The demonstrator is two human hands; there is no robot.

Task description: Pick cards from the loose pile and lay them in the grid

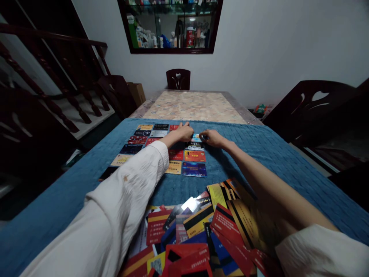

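A light blue card lies flat at the top of the right-hand column, between my two hands. My left hand bends over its left edge, fingers curled and partly hidden. At the card's right edge, the fingers of my right hand are pinched together. Below it in the same column are a black-and-white card, an orange-red card with YSM on it and a dark blue card. More cards form rows to the left, such as a white one; my left sleeve covers some of them.
A loose heap of overlapping cards lies close to me, between my forearms. The blue cloth covers the near part of the table; a patterned tabletop shows beyond. Dark wooden chairs stand around it, with a stair railing at left.
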